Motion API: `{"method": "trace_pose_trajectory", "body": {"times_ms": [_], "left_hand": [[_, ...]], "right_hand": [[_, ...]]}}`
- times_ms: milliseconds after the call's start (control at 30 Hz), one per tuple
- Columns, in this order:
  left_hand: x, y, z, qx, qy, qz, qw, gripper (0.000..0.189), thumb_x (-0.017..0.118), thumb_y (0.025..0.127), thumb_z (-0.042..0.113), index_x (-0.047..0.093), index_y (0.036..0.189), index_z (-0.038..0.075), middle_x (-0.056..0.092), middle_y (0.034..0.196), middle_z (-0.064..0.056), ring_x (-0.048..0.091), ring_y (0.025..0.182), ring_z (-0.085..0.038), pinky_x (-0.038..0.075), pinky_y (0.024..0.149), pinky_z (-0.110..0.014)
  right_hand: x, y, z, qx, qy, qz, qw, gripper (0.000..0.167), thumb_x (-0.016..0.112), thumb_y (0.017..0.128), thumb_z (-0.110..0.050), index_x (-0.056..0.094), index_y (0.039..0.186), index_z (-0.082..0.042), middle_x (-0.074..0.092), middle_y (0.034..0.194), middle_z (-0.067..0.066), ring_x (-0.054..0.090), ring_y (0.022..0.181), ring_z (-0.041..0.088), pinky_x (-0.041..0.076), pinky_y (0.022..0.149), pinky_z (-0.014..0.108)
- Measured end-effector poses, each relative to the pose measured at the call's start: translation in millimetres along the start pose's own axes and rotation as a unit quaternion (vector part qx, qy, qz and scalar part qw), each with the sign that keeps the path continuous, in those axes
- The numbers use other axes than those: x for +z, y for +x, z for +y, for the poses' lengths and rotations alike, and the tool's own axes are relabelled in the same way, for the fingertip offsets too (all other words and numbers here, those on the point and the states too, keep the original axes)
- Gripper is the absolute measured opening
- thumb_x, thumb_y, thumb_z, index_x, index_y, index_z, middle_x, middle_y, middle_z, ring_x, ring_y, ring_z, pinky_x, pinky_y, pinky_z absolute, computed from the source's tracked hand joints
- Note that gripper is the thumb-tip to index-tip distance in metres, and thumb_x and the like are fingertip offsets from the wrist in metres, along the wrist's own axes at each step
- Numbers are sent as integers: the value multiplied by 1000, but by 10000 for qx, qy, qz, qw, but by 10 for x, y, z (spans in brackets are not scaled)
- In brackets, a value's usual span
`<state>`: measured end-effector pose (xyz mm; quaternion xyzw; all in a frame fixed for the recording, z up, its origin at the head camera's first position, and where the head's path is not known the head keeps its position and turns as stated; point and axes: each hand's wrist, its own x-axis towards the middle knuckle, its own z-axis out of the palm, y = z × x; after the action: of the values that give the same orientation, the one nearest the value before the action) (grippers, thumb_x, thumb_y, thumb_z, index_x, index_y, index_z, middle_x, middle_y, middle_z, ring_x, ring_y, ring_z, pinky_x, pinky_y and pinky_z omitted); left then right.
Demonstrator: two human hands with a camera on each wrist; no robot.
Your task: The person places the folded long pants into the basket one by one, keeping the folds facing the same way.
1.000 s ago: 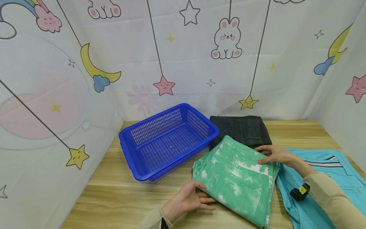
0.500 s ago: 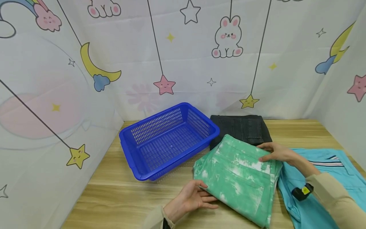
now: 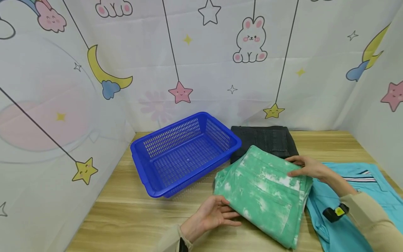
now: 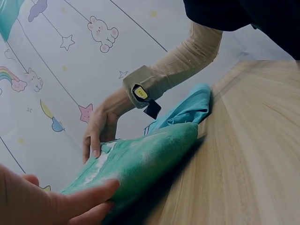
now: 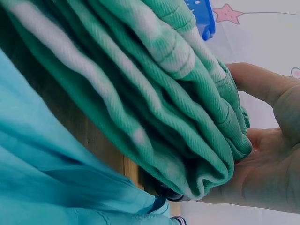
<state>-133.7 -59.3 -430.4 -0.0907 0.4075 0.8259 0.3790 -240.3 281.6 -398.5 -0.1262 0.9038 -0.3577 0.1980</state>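
Folded green pants [image 3: 261, 192] with white blotches lie tilted in front of me between both hands, their layered folds filling much of the right wrist view. My right hand [image 3: 310, 167] grips their far right corner, thumb over the top and fingers behind the edge. At the near left edge, my left hand [image 3: 212, 215] holds them with the thumb on top and the fingers spread at the edge below. Dark shadow shows beneath the pants [image 4: 154, 150] in the left wrist view. Light blue pants [image 3: 337, 196] with a striped pocket lie under my right forearm.
A blue plastic basket [image 3: 185, 189] with slotted walls stands at the back left, with nothing in it. Folded black jeans [image 3: 267, 140] lie at the back, partly hidden by the green pants. White printed cloth walls [image 3: 204, 70] enclose the wooden table [image 3: 126, 217].
Both hands and the green pants have shifted slightly to the right and away from me. The grip looks the same, and the basket and other clothes stay put.
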Motion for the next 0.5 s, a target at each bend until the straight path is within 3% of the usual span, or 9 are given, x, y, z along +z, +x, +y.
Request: {"method": "trace_pose_trajectory", "body": {"times_ms": [267,500], "left_hand": [[20,28,33,80,113,-216,9997,20,34,83,7,37,101,0,16,138,-39,21,128,-49,26,98,-62],[64,17,43,210,109,-191,9995,21,36,83,4,36,104,0,20,137,-39,23,127,-50,27,96,-64]], "right_hand": [[-29,-58,33,49,148,94,9998,74,67,77,-33,35,132,4,25,136,35,28,121,51,42,83,48],[-41,-105,58,211,268,155,9993,73,68,77,-33,35,131,2,16,138,36,21,123,54,38,87,55]]}}
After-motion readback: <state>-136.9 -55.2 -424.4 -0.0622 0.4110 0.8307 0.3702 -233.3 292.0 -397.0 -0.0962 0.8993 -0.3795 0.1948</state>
